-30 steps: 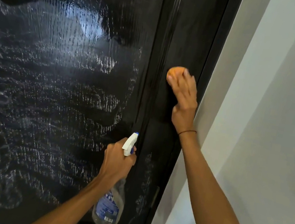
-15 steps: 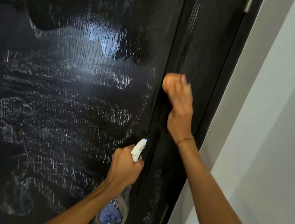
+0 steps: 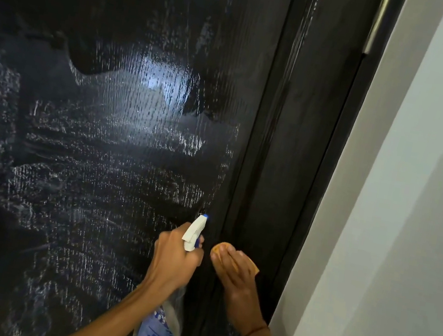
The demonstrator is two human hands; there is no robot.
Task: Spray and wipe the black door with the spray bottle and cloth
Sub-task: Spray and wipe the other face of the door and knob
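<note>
- Two hands are working at the door's right side; right hand (image 3: pixel 238 286) is lying with fingers (image 3: pixel 230 261) straight and close together, pressing the orange cloth (image 3: pixel 222 249) flat to the dark wood; cloth is showing past the fingertips and at the hand's right edge
- Left hand (image 3: pixel 171 259) is gripping the neck of the spray bottle (image 3: pixel 157 334), fingers curled round it; whether a finger is sitting on the trigger cannot be told; white nozzle (image 3: pixel 196 228) is pointing up and toward the door, clear body hanging below the fist
- Cloth is resting on the vertical stile just right of the panel groove, just beside the left hand; bottle is being held near the panel, whether touching it cannot be told
- Black door (image 3: pixel 128 151) is carrying streaky wet film across the large panel; stile under the cloth is looking duller and drier; judged stage: wiping the stile
- Advice: keeping the flat palm pressure even and running long strokes along the stile; overlapping passes into the groove, where liquid is likely collecting; keeping the nozzle turned from the pale wall (image 3: pixel 410 230) at right
- Risk, as judgement: a bunched cloth is likely leaving smears; refolding to a dry face is helping
</note>
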